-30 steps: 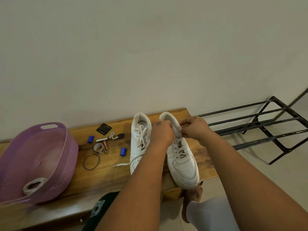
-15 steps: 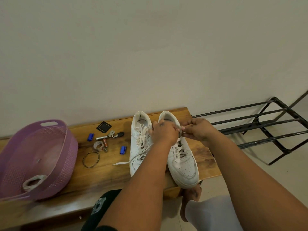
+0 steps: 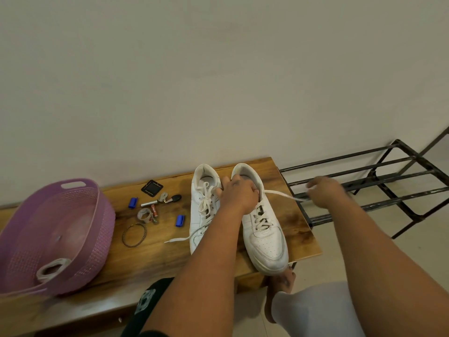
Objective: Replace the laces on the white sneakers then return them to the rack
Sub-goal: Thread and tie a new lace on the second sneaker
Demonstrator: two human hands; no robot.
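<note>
Two white sneakers stand side by side on the wooden bench [image 3: 158, 254], toes toward me. My left hand [image 3: 239, 195] grips the collar and top eyelets of the right sneaker [image 3: 266, 242]. My right hand [image 3: 324, 192] pinches the end of a white lace [image 3: 279, 193], drawn taut to the right from that shoe's top eyelet. The left sneaker [image 3: 202, 205] is laced, with a loose end trailing onto the bench. The black metal shoe rack [image 3: 379, 183] stands on the floor to the right.
A purple plastic basket [image 3: 80, 239] with a coiled lace [image 3: 52, 268] inside sits at the bench's left. Small items lie between it and the shoes: blue clips [image 3: 180, 220], a battery, keys, a bangle [image 3: 134, 234], a black square pad [image 3: 151, 187]. My feet are below the bench edge.
My right hand has moved right, away from the shoe, pulling the lace out taut. My left hand stays on the right sneaker's collar.
</note>
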